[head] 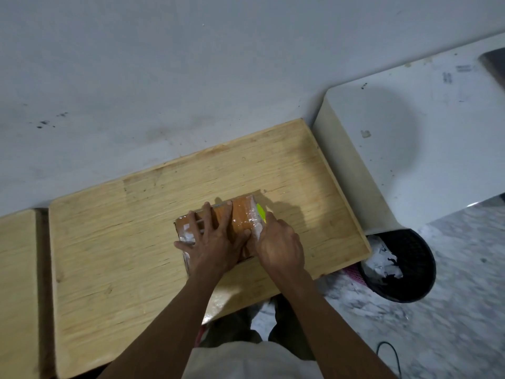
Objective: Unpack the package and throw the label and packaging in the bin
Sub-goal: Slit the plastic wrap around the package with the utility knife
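A brown cardboard package (240,214), wrapped in clear tape with white label scraps and a yellow-green sticker (261,212), lies on the wooden table (123,242). My left hand (216,242) presses flat on top of the package, fingers spread. My right hand (278,244) grips the package's right end at the taped edge, fingers curled; what they pinch is hidden. A black bin (410,258) stands on the floor to the right of the table, with crumpled white wrapping (382,262) inside.
A white cabinet or counter (410,132) abuts the table's right end. A second wooden table (16,283) sits at the left. A grey wall runs behind. Marble floor and a black cable (390,351) lie at the lower right.
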Available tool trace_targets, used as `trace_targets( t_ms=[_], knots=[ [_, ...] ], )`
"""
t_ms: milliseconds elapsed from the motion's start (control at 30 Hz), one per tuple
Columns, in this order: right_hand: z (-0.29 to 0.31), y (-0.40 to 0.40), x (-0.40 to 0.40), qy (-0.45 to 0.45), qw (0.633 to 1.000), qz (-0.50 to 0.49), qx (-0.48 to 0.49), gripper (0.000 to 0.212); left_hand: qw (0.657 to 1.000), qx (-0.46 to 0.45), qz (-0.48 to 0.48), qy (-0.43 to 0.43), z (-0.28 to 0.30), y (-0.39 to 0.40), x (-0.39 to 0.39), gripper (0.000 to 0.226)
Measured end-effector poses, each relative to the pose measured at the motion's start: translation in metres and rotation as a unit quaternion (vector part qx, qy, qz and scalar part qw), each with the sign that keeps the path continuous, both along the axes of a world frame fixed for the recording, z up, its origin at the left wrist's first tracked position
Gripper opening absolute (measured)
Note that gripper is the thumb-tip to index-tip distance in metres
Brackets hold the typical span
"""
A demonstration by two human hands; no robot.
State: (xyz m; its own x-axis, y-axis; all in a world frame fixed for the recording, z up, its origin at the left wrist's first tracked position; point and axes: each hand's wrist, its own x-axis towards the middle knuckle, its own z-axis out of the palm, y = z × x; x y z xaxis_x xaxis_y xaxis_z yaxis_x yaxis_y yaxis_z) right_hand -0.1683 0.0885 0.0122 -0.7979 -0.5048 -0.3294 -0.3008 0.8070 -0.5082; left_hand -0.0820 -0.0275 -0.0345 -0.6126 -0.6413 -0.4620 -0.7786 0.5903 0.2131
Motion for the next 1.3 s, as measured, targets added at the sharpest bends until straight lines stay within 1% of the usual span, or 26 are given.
trace_targets(
  t_ms=[100,167,233,267,333,400,700,1000,1100,1300],
  knots=[
    [-0.003,0.007,0.007,0.038,0.998,0.034,0.027,0.048,1.0,0.0,0.002,0.001,0.0,-0.001,-0.001,0.081],
    [0.0,0.012,0.009,0.03,0.999,0.018,0.007,0.05,1.0,-0.001,0.001,0.002,0.0,-0.001,-0.001,0.081],
    [0.005,0.015,0.011,0.023,1.0,0.013,-0.005,0.061,1.0,0.0,0.002,0.004,-0.001,0.0,0.0,0.081],
    [0.007,0.017,0.012,0.027,1.0,0.017,-0.003,0.061,1.0,0.001,0.003,0.005,-0.001,0.0,0.0,0.081],
    [0.007,0.021,0.016,0.036,0.999,0.022,0.003,0.047,1.0,0.004,0.005,0.011,-0.002,-0.001,0.001,0.081],
    [0.006,0.024,0.018,0.025,0.999,0.021,0.005,0.042,1.0,0.005,0.006,0.016,-0.002,-0.001,0.001,0.081],
    [0.008,0.032,0.028,-0.008,1.0,0.009,0.012,0.042,1.0,0.009,0.007,0.017,-0.003,-0.001,0.0,0.082],
    [0.005,0.049,0.039,-0.001,0.999,0.013,0.048,0.042,1.0,0.013,0.006,0.018,-0.001,-0.001,0.0,0.082],
    [0.001,0.052,0.04,0.003,0.999,0.003,0.047,0.04,1.0,0.016,0.009,0.014,-0.001,-0.001,-0.001,0.082],
    [-0.006,0.073,0.055,0.029,0.998,0.02,0.054,0.029,1.0,0.022,0.01,0.016,0.002,-0.002,-0.001,0.083]
  ],
)
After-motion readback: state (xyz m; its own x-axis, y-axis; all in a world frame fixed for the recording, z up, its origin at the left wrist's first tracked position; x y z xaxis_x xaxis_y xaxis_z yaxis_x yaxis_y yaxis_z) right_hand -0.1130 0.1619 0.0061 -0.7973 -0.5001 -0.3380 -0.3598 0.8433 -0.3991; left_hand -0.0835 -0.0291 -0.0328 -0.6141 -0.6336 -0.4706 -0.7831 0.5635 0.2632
